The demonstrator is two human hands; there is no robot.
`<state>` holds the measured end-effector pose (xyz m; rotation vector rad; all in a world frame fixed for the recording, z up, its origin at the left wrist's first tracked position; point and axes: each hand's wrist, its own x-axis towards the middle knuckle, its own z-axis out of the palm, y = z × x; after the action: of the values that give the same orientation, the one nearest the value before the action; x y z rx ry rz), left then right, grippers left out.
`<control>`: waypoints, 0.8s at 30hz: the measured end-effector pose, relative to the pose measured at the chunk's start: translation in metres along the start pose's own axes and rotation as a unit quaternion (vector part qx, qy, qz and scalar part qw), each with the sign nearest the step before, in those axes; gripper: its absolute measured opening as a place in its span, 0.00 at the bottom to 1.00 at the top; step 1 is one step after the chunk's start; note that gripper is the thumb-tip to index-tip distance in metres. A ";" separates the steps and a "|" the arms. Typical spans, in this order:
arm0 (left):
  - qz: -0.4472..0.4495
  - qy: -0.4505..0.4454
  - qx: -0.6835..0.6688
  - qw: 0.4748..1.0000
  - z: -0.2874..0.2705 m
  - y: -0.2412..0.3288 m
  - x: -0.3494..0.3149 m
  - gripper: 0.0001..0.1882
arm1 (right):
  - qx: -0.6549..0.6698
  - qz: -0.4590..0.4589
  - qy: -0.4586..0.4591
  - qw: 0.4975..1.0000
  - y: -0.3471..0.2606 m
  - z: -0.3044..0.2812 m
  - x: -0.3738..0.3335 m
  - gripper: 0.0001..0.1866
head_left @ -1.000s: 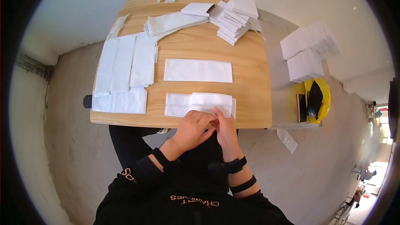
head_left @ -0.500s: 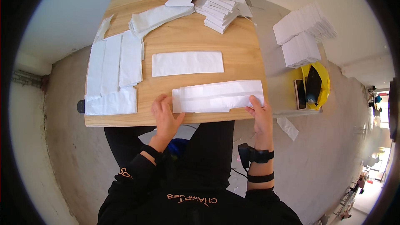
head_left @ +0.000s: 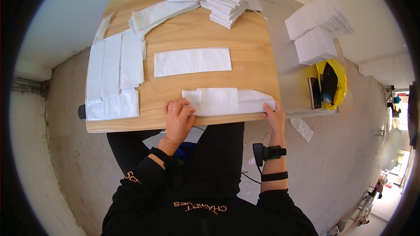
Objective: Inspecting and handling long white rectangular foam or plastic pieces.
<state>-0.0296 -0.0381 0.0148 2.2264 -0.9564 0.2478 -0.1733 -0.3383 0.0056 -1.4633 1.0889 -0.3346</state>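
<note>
A long strip of folded, thin white sheet lies along the near edge of the wooden table. At its left end my left hand has its fingers curled and closed on the near corner. My right hand pinches the right end between thumb and fingers; the far right corner there slants. Across the strip's middle sits a more opaque white band, and its ends look more see-through. Just beyond it, apart from both hands, a similar flat white folded sheet rests on the table.
Overlapping white folded sheets cover the table's left side. At the back lie more sheets and a pile of white folded packets. On a grey surface to the right are stacked white packets, a phone and a yellow bag.
The held sheet now shows a short opaque band in its middle and a slanted right corner, where a long flat layer lay before. My left hand has closed on its left end.
</note>
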 end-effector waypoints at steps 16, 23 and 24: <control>-0.014 -0.004 0.003 1.000 0.004 -0.003 0.000 0.12 | -0.274 -0.354 0.121 0.886 -0.032 0.045 -0.034 0.17; -0.020 0.012 0.006 1.000 0.008 -0.001 0.001 0.11 | -0.212 -0.361 -0.064 0.906 -0.041 0.110 -0.073 0.14; -0.022 0.011 0.012 1.000 0.007 0.000 0.001 0.11 | -0.216 -0.382 -0.080 0.895 -0.039 0.116 -0.074 0.15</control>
<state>-0.0292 -0.0437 0.0099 2.2586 -0.8962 0.2648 -0.1087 -0.2164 0.0412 -2.2583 0.4150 -0.5250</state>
